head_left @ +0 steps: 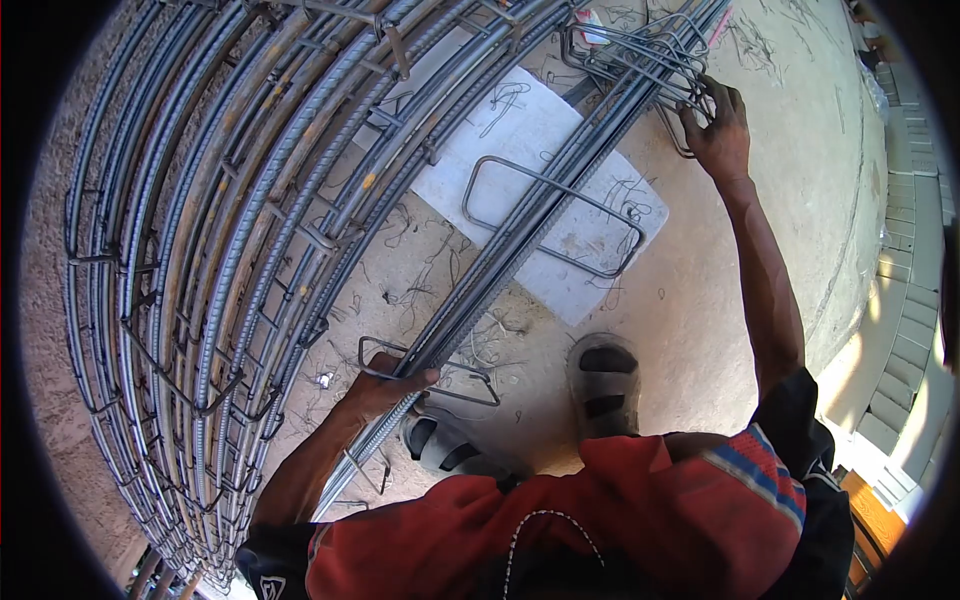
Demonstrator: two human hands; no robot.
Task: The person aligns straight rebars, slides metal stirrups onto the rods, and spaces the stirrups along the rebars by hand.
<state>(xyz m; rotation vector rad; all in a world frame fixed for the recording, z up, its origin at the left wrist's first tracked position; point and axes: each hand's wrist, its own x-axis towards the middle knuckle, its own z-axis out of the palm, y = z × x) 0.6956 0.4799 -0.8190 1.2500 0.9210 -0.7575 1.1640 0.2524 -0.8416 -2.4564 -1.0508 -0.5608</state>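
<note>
My left hand [392,385] is wrapped around a bundle of long steel rebars [520,232] that runs diagonally from lower left to upper right. Close to that hand, a bent wire stirrup [465,385] sits around the bars. Farther up, a larger rectangular stirrup [480,185] encircles the same bundle. At its far end several stirrups [640,55] are clustered together. My right hand [718,135] reaches to this cluster, with curled fingers gripping a stirrup at its right edge; the exact contact is partly hidden.
Large stacked rebar cages [230,230] fill the left side. A white board [545,115] lies on the concrete floor [700,280] beneath the bundle, with loose tie wires [425,265] scattered about. My sandaled feet [604,380] stand near the bars. Paving blocks [900,230] border the right.
</note>
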